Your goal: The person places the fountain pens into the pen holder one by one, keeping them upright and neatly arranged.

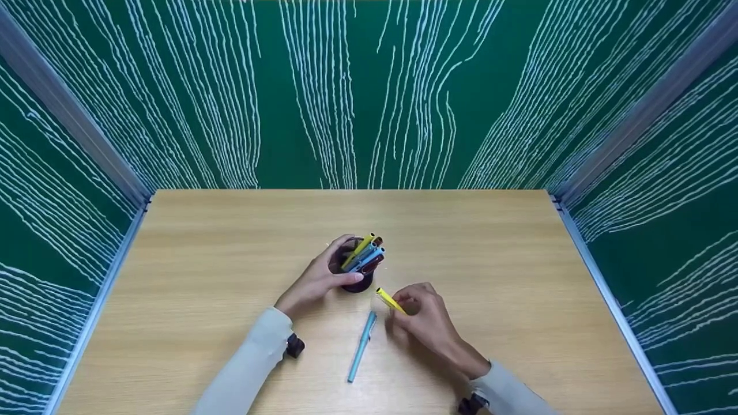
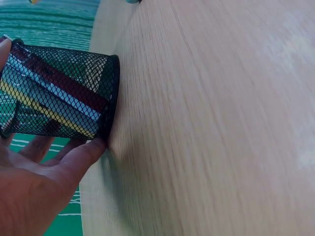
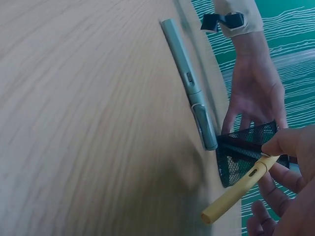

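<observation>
My left hand (image 1: 314,280) holds a black mesh pen cup (image 1: 358,286) standing on the table, its thumb and fingers around the sides. Inside lean several pens, including a yellow pen (image 1: 358,252), light blue ones and a dark red one, visible through the mesh in the left wrist view. My right hand (image 1: 428,323), to the right and nearer the front, pinches another yellow pen (image 1: 390,300) between thumb and fingers, apart from the cup. Between the hands a light blue pen (image 1: 362,347) with a clip lies on the wood, also seen in the right wrist view (image 3: 184,73).
The wooden table (image 1: 230,230) is bounded by metal rails (image 1: 611,305) at both sides. Behind it rises a green wall (image 1: 398,92) with white wavy lines. Dark straps with small black devices sit on both wrists.
</observation>
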A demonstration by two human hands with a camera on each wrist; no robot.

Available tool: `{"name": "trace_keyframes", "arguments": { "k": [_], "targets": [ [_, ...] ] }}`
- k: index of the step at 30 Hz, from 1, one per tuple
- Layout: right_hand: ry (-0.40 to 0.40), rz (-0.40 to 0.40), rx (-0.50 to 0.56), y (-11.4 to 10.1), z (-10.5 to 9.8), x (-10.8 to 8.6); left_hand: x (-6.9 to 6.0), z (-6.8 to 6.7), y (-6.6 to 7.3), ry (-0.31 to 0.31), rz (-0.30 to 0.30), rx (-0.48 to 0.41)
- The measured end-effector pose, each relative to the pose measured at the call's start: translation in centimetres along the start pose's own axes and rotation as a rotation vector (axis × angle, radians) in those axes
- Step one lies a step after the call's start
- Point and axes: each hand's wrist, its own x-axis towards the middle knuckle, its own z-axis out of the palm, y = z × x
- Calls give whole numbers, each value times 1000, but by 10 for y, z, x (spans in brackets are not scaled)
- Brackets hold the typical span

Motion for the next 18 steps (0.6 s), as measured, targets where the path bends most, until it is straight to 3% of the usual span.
{"name": "trace_keyframes", "arguments": {
  "k": [5,12,18],
  "targets": [
    [9,0,5,-5,-2,-1,-1,1,0,3,-5,-1],
    [29,-79,9,-12,-7,0,-1,1,0,9,2,-19],
    [27,-77,13,-20,-11,1,-1,1,1,11,-10,-18]
  ]
}}
